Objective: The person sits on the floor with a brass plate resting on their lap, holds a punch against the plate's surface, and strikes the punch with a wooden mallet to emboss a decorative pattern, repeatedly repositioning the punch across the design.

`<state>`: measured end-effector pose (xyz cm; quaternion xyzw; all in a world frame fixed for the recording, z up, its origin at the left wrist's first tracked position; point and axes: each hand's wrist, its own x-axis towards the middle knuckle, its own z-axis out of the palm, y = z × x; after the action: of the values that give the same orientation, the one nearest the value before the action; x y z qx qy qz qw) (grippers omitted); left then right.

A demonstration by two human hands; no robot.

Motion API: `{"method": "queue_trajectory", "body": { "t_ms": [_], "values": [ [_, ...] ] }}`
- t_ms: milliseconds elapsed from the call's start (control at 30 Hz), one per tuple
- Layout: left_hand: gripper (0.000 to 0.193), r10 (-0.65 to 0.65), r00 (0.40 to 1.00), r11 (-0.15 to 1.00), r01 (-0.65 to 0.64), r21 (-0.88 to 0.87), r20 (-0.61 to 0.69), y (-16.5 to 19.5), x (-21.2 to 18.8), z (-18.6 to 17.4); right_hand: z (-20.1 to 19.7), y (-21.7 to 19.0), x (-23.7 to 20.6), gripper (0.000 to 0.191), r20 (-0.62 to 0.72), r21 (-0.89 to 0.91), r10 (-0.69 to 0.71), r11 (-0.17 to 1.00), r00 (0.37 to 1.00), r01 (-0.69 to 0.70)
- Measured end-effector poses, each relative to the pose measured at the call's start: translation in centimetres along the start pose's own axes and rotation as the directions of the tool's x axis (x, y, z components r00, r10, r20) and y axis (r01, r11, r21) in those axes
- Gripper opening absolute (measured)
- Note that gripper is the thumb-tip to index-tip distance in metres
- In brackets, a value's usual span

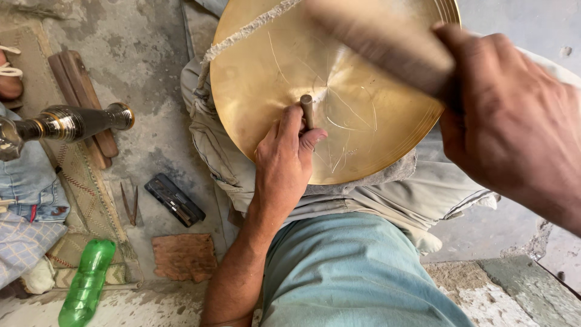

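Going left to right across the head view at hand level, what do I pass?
Ornate metal piece → black tool on the floor → left hand holding a small punch → brass disc → right hand gripping a blurred handle.

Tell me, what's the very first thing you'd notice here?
The big shiny golden disc in the middle, resting on the person's lap. The left hand holds a small punch upright at its centre, while the right hand, upper right, grips a blurred hammer handle. A green plastic bottle lies bottom left.
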<state>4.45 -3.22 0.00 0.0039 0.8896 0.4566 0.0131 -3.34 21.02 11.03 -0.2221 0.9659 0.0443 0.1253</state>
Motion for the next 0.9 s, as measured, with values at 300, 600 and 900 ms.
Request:
{"method": "queue_trajectory", "body": {
  "t_ms": [300,600,900],
  "values": [
    [0.031,-0.041,0.999,0.999,0.040,-0.018,-0.034,0.6,-0.2,0.1,-1.4,-0.6,1.3,0.056,-0.073,-0.087,-0.085,0.993,0.994,0.079],
    [0.029,-0.080,0.995,0.996,0.078,-0.036,-0.067,0.8,-0.6,-0.1,-1.9,-1.2,2.4,0.052,-0.192,-0.094,-0.179,0.982,0.965,0.163],
    [0.030,-0.100,0.984,0.995,0.095,-0.037,-0.149,1.3,-1.5,0.1,-2.8,-1.7,3.3,0.039,-0.192,-0.111,-0.219,0.973,0.957,0.200]
  ]
}}
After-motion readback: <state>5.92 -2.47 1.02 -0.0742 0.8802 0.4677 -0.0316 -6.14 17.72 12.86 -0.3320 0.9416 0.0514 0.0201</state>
